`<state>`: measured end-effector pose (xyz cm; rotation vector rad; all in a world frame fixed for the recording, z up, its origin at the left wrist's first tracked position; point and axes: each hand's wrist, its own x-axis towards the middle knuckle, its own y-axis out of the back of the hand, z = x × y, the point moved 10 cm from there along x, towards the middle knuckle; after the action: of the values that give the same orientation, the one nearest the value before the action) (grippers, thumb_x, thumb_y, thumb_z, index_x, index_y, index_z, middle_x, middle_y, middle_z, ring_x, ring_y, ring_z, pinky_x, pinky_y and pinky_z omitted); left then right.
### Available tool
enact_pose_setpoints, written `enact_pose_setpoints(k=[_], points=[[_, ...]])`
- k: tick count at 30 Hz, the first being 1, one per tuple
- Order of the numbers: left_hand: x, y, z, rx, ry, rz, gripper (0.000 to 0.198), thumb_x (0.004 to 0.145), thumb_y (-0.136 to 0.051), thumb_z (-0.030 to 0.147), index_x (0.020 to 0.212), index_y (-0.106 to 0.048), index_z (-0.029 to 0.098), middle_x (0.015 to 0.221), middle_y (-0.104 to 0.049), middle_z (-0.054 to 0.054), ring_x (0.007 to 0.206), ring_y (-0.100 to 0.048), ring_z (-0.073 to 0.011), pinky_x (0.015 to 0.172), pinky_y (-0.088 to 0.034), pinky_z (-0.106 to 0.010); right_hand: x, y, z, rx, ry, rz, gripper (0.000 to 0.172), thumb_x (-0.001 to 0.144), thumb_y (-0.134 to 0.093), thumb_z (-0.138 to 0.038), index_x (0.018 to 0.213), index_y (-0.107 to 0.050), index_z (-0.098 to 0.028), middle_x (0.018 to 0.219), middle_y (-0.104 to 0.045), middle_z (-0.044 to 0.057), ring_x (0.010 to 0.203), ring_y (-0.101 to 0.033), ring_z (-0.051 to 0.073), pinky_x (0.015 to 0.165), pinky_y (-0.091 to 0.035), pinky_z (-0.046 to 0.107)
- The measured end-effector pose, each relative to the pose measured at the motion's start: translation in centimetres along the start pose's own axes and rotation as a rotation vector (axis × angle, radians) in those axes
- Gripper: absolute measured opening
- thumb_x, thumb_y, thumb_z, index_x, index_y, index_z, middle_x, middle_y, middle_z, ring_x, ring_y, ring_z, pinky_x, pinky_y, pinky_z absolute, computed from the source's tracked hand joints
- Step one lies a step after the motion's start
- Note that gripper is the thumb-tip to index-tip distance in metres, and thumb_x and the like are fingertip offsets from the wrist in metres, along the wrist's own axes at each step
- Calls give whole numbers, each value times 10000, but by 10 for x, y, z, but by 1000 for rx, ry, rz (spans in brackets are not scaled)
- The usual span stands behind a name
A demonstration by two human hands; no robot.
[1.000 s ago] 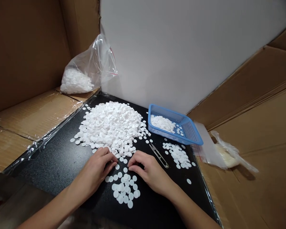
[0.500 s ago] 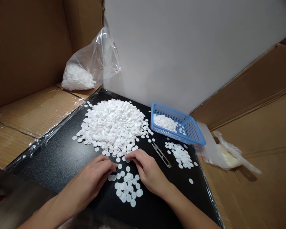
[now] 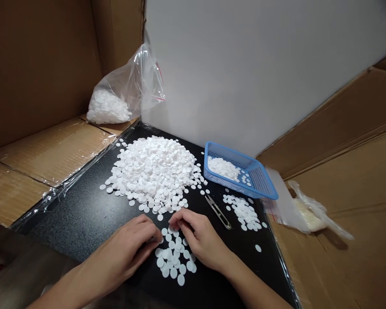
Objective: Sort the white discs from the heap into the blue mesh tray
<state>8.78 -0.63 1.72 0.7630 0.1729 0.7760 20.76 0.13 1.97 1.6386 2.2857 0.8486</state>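
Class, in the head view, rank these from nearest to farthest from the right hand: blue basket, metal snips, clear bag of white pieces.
1. Metal snips, just beyond the right hand, on its right.
2. Blue basket, farther back, on the right.
3. Clear bag, back left, on the cardboard.

The white discs [image 3: 154, 171] look smooth and matt; the black tabletop [image 3: 90, 214] is finely speckled with a soft sheen. Thread snips [image 3: 219, 213] of grey metal, a perforated basket [image 3: 260, 177] of smooth blue plastic, a zip bag [image 3: 140, 77] of glossy, crinkled clear plastic, faintly ribbed brown cardboard [image 3: 58, 148], a smooth matt wall [image 3: 231, 77]
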Motion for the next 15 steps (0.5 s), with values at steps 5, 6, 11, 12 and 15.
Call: enact_pose_setpoints(k=[5, 6, 11, 12, 15], points=[[14, 15, -18, 147, 117, 186, 91, 948, -532, 177, 884, -582, 217, 875, -600, -16, 817, -584, -202, 699, -448, -303, 9, 14, 5, -106, -14, 169, 173, 945, -465, -121, 931, -616, -205, 913, -626, 55, 806, -606, 180, 726, -497, 299], [18, 14, -20, 178, 133, 199, 67, 934, -564, 188, 877, -585, 215, 871, -596, -16, 813, -581, -208, 698, -441, -311, 12, 12, 6, -138, -9, 171, 143, 938, -493, -130, 944, -617, -203, 922, -621, 58, 799, -601, 180, 725, -497, 300], [28, 9, -23, 233, 149, 218, 83, 867, -630, 154, 826, -582, 208, 857, -580, -12, 783, -569, -210, 660, -416, -307, 20, 4, 9, -244, 3, 145, 119, 895, -533, -112, 842, -580, -208, 857, -581, 32, 721, -557, 158, 641, -462, 266], [28, 8, -23, 219, 150, 216, 89, 854, -636, 145, 821, -583, 208, 852, -579, -10, 780, -572, -207, 655, -418, -301, 19, 5, 10, -228, -8, 144, 122, 883, -539, -110, 818, -571, -209, 839, -573, 23, 698, -545, 150, 619, -451, 256], [28, 6, -19, 153, 128, 183, 92, 839, -632, 128, 830, -597, 213, 847, -581, -3, 786, -581, -198, 655, -430, -282, 15, 8, 14, -88, -109, 108, 108, 848, -573, -122, 778, -566, -204, 745, -555, -13, 602, -509, 118, 546, -416, 224]])
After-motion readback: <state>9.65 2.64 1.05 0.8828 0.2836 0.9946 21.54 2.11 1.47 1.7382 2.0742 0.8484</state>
